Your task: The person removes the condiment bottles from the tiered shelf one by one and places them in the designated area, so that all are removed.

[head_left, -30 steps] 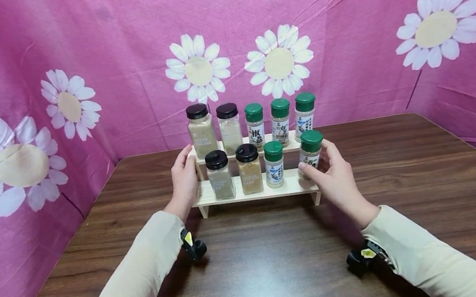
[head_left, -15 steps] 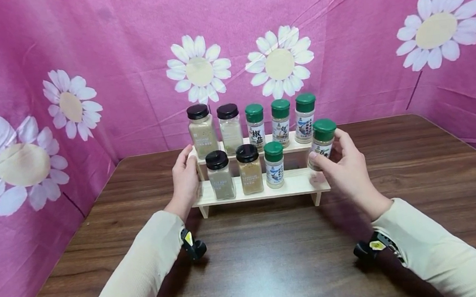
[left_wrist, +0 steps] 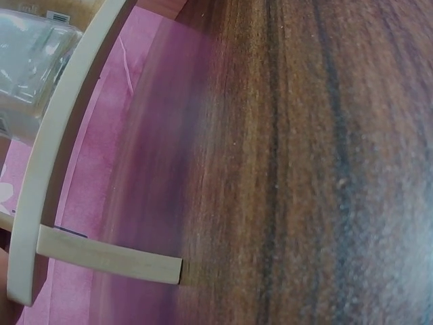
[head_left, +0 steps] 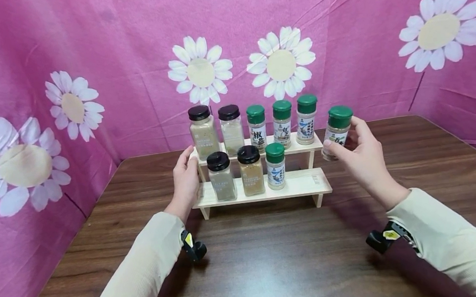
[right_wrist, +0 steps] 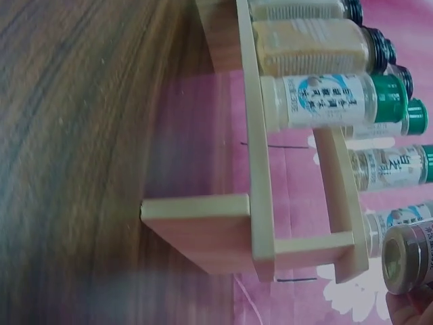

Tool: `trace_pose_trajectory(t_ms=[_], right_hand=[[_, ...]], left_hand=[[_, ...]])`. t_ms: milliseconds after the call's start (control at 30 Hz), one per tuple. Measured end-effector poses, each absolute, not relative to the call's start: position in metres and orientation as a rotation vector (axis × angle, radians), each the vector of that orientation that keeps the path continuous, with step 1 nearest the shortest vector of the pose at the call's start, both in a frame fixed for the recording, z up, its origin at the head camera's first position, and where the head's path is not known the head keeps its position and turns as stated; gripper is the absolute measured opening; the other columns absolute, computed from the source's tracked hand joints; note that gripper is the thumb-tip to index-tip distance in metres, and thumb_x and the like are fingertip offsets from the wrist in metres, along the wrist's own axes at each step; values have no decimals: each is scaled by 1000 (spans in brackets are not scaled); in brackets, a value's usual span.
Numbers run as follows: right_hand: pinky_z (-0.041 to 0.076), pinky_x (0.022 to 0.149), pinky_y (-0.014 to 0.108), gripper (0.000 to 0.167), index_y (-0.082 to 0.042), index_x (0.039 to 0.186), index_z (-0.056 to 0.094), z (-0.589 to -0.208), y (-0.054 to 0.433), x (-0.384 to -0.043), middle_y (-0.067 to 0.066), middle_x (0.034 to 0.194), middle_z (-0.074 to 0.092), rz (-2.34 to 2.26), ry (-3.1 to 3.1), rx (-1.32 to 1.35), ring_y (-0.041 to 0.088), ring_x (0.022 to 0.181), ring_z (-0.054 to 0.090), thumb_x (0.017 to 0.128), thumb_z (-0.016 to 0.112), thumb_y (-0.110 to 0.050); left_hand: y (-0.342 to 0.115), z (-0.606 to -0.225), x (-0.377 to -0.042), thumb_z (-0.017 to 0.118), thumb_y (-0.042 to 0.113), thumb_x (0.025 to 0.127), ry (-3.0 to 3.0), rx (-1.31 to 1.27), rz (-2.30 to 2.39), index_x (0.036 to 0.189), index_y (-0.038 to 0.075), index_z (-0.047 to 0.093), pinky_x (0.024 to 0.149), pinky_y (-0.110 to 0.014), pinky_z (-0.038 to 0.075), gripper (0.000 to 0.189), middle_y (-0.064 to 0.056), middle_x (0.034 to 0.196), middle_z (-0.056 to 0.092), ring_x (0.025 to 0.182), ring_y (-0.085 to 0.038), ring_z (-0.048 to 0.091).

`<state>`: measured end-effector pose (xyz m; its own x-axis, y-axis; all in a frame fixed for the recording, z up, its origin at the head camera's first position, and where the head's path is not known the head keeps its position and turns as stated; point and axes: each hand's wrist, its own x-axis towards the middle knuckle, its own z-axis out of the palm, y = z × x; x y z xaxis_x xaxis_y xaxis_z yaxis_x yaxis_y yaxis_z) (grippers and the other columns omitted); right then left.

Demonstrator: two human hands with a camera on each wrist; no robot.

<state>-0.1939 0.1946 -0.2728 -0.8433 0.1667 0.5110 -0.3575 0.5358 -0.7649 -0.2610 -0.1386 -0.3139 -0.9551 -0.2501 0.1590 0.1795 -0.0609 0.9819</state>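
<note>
My right hand point(head_left: 363, 153) grips a green-capped spice shaker point(head_left: 335, 134) by its side, slightly tilted and off the right end of the two-tier wooden rack point(head_left: 299, 183). In the right wrist view the held shaker point(right_wrist: 406, 259) shows its base, with part of the hand below it. At the rack's left end my left hand point(head_left: 185, 180) holds the upper shelf, thumb toward me; its other fingers are partly hidden. On the lower shelf stand two black-lidded jars point(head_left: 222, 181) and a green-capped shaker point(head_left: 276, 168); the right part of that shelf is bare.
The upper shelf bears two black-lidded jars point(head_left: 204, 135) and three green-capped shakers point(head_left: 282, 127). The rack stands on a dark wooden table point(head_left: 249, 262). Behind it hangs a pink cloth point(head_left: 126, 59) with white daisies.
My right hand has lifted the shaker from the right end of the lower shelf and carried it up and to the right, clear of the rack. The left hand has stayed in place.
</note>
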Motion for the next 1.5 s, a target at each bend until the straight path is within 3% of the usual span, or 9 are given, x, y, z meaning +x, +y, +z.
trace_pose_trajectory(t_ms=[200,333,533,800,1000,1133,1233,1400,1500], right_hand=[[44,69,5,57,-9,133,41,-271,200,-199,-3,98,57,1279,-2220,131,-7,80,54,82,66,-14],[45,68,5,56,-9,132,42,-273,203,-205,-5,97,57,1282,-2202,125,-7,80,54,82,66,-13],[43,67,4,56,-8,131,42,-280,212,-216,4,100,59,1245,-2217,83,-10,77,51,82,67,-15],[39,67,5,59,-5,134,34,-291,224,-231,24,113,59,1194,-2335,66,-13,76,46,85,63,-20],[37,70,8,58,-3,134,33,-304,236,-243,27,117,58,1150,-2418,42,-13,76,42,86,61,-22],[42,76,13,58,-2,134,32,-312,242,-252,28,119,56,1195,-2423,29,9,92,56,87,61,-21],[45,82,20,59,-2,136,30,-316,244,-258,29,121,54,1249,-2421,26,29,105,53,87,60,-19],[43,81,16,57,-2,134,30,-325,250,-265,25,120,54,1293,-2409,63,6,95,52,87,60,-14],[41,76,6,50,-2,128,33,-331,253,-271,12,111,55,1355,-2391,120,-9,85,47,86,60,-9]], left_hand=[[-139,-315,-262,40,6,94,-1925,70,-2090,137,6,43,93,-27,47,43,-15,129,53,101,-14,53],[-140,-316,-262,40,7,95,-1916,63,-2092,136,6,44,95,-28,46,42,-14,130,52,104,-15,53],[-141,-316,-262,38,7,96,-1948,34,-2049,137,4,42,102,-30,41,42,-13,137,47,114,-17,48],[-141,-317,-263,38,7,96,-1961,24,-2023,137,5,43,97,-30,43,41,-13,135,48,109,-17,49],[-140,-317,-262,39,9,97,-1972,33,-2022,138,6,42,96,-30,43,41,-12,134,49,107,-16,49],[-140,-317,-263,38,9,97,-1969,29,-2026,138,5,41,99,-32,42,42,-14,134,49,110,-18,49],[-140,-317,-262,38,9,97,-1974,32,-2023,138,5,41,97,-31,42,41,-14,133,49,107,-16,48],[-140,-317,-262,38,8,97,-1972,23,-2023,138,5,41,97,-30,42,41,-14,133,49,107,-16,48],[-140,-318,-263,37,8,97,-1964,23,-2032,138,6,42,98,-32,43,41,-15,133,49,109,-17,49]])
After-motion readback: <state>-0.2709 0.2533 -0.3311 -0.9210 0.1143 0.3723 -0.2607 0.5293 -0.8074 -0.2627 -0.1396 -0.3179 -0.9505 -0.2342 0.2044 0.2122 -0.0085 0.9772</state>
